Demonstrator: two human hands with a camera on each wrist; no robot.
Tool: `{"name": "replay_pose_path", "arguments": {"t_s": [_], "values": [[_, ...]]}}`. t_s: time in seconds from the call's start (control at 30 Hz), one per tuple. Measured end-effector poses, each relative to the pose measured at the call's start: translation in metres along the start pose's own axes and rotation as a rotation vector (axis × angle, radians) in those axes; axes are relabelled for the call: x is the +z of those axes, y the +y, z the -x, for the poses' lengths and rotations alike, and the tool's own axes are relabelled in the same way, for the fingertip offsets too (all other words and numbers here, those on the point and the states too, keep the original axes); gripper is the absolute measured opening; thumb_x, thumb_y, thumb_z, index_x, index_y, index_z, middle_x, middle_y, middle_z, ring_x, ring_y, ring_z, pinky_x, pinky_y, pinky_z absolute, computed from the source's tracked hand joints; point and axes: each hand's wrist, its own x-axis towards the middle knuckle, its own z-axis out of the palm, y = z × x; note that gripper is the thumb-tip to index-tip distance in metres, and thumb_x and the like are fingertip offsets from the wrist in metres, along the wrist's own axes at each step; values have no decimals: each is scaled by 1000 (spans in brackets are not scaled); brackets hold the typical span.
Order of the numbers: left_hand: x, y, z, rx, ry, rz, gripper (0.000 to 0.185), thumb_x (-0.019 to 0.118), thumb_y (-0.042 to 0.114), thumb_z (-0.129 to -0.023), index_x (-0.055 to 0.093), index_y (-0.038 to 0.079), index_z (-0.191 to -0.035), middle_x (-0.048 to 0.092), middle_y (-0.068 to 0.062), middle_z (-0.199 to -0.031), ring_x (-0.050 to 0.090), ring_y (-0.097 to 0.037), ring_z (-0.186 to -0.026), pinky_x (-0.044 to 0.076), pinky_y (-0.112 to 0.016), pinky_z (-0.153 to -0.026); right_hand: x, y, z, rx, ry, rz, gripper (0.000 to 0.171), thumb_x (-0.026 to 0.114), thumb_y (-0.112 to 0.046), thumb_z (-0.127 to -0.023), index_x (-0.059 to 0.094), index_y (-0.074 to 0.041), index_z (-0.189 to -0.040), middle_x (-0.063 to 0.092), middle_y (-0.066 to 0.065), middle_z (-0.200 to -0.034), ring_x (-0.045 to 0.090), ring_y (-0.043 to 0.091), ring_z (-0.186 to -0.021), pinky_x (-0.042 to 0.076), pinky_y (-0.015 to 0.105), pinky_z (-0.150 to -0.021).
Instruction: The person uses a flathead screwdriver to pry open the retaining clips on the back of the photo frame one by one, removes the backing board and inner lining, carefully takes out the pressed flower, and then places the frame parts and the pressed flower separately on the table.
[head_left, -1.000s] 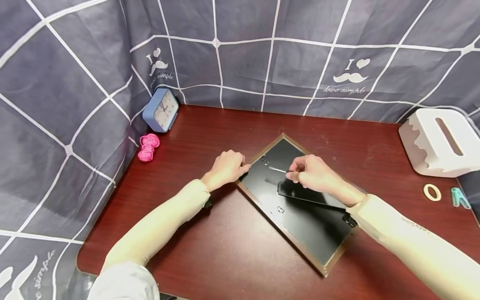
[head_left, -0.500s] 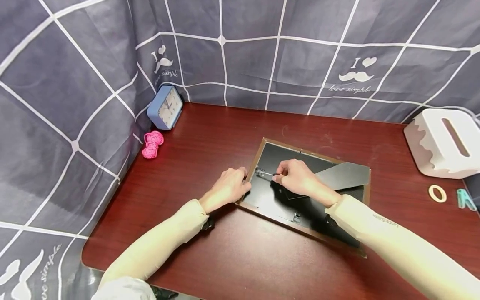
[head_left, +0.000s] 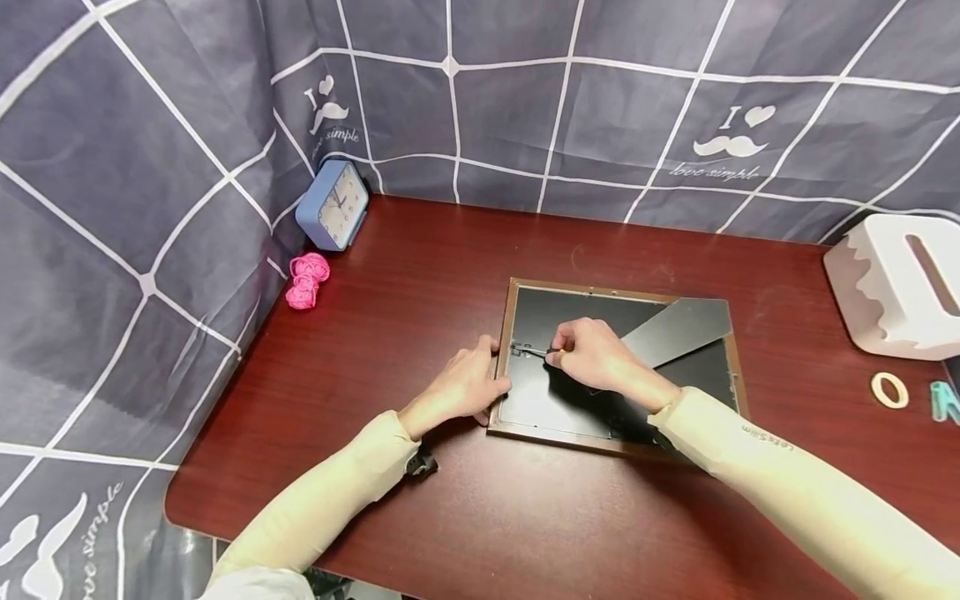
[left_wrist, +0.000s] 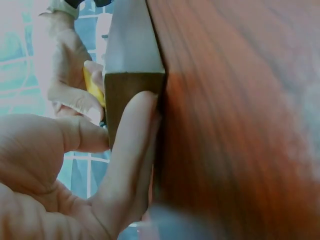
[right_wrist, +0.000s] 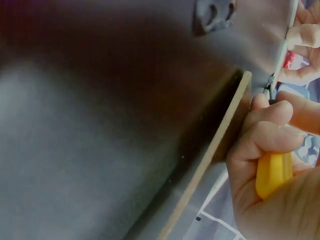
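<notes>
A picture frame (head_left: 570, 440) with a brown rim lies face down on the table, its black backing board (head_left: 525, 404) upward. At its left edge my left hand (head_left: 468, 379) grips the rim, thumb near the top edge and a finger along the outer side (left_wrist: 131, 120). My right hand (head_left: 596, 354), over the board, holds a screwdriver (right_wrist: 272, 175) by its yellow handle. The thin metal shaft points left, its tip at a small metal hanger (head_left: 517, 348) near the left rim. A grey stand leg (head_left: 686, 327) slants from the board, partly behind my right hand.
On the dark red table (head_left: 420, 275), a blue clock (head_left: 333, 206) and pink yarn (head_left: 307, 280) sit at the back left. At the right are a white tissue box (head_left: 896, 287), a cream ring (head_left: 877, 390) and a teal clip (head_left: 943, 402). A grey curtain hangs behind.
The frame has turned counterclockwise, so its long sides run nearly left to right. My left hand moved down with its edge. The screwdriver tip moved left onto the hanger.
</notes>
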Motion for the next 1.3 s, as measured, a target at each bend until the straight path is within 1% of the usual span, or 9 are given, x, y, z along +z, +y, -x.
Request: {"name": "replay_pose_path", "arguments": {"t_s": [0.07,0.13,0.2,0.3,0.57,0.8,0.93,1.13,1.3], "values": [[-5,7,6,-20,-23,56,67,68,19,-102,38,9,-162,72,-9,-85,75,-17,-51,67,-33,-81,-1,0,0,4,0,-5,9,76,-17,-93,73,-12,-87,71,-2,-73,61,14,-72,48,29,-73],[-8,10,9,-23,-35,78,66,67,18,-103,37,10,-161,71,-11,-88,75,-18,-51,67,-33,-72,-1,0,0,5,-4,-17,9,76,-18,-94,73,-12,-88,72,-2,-73,61,14,-72,48,29,-73],[-11,14,13,-30,-45,93,64,67,17,-104,38,11,-161,69,-11,-90,75,-18,-52,67,-33,-69,-2,1,-1,10,-6,-32,9,76,-18,-94,73,-12,-88,72,-2,-73,61,14,-72,48,29,-72],[-12,14,13,-26,-54,88,61,67,17,-105,39,11,-159,68,-12,-89,75,-18,-52,64,-32,-62,-1,3,-1,25,-10,-52,9,76,-19,-95,73,-13,-88,71,-2,-74,60,14,-72,48,29,-71],[-13,13,11,-14,-94,68,54,68,17,-105,41,11,-152,69,-12,-89,75,-19,-53,66,-31,-71,2,6,0,88,-13,-144,12,77,-20,-94,73,-15,-85,64,-5,-70,56,15,-70,46,30,-71],[-16,11,12,7,-101,110,54,68,15,-104,42,10,-151,68,-15,-90,74,-20,-52,66,-32,-61,4,7,-2,102,-7,-191,12,78,-21,-94,72,-14,-86,64,-6,-70,56,16,-71,45,31,-72],[-16,9,12,17,-97,116,55,67,14,-104,41,9,-152,67,-15,-89,74,-19,-51,65,-33,-58,4,7,-3,108,-15,-225,13,79,-21,-93,72,-13,-86,62,-7,-68,55,15,-68,45,30,-70],[-15,8,10,19,-106,122,55,66,14,-104,41,9,-152,68,-15,-88,73,-19,-50,65,-33,-59,4,8,-3,119,-27,-285,12,79,-17,-93,72,-10,-86,59,-6,-66,52,12,-61,44,28,-61],[-15,9,10,4,-118,147,56,66,13,-104,40,9,-153,68,-15,-89,73,-19,-49,66,-34,-57,4,11,-4,116,-29,-301,12,79,-15,-92,72,-9,-85,59,-7,-65,51,11,-62,44,27,-61]]}}
